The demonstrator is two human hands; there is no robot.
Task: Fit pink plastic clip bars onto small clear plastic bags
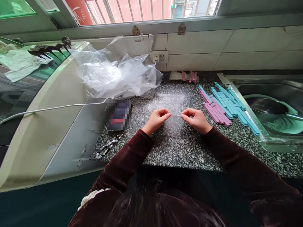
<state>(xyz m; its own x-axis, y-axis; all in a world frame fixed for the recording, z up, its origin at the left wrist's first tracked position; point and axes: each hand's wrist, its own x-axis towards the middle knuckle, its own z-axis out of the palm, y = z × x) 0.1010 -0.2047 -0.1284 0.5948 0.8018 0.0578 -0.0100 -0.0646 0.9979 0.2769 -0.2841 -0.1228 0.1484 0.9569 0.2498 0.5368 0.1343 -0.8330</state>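
Far to the left of the wall socket [162, 57], a white cable [59, 107] crosses the off-white machine [59, 129] towards a pixelated dark object [119, 115], left of and nearer than the socket. A sleeve could snag this cable and drag whatever it is attached to; its far end is unclear. Nearer still, left of the socket, lies a beaded strand [109, 146], close enough to the left forearm to be brushed off the counter. Just left of the socket, the loose heap of plastic [118, 75] is light, and a draught or a bump could make it slide.

Nearer the person than the socket, the left hand [158, 120] pinches thumb against fingers on one end of the clear film [175, 114], which spans the gap slightly to the socket's right. Thin and slick-looking, it could slip from one pinch, or stretch or tear under an uneven pull. How far it hangs down is hard to tell against the speckled counter. The right hand [194, 119], right of the socket, pinches the other end the same way.

Further right of the socket, pink strips [214, 112] and teal strips [230, 105] lie loosely heaped; a swing of the right forearm could scatter them, tipping the rightmost teal ones into the sink [279, 146] beyond.
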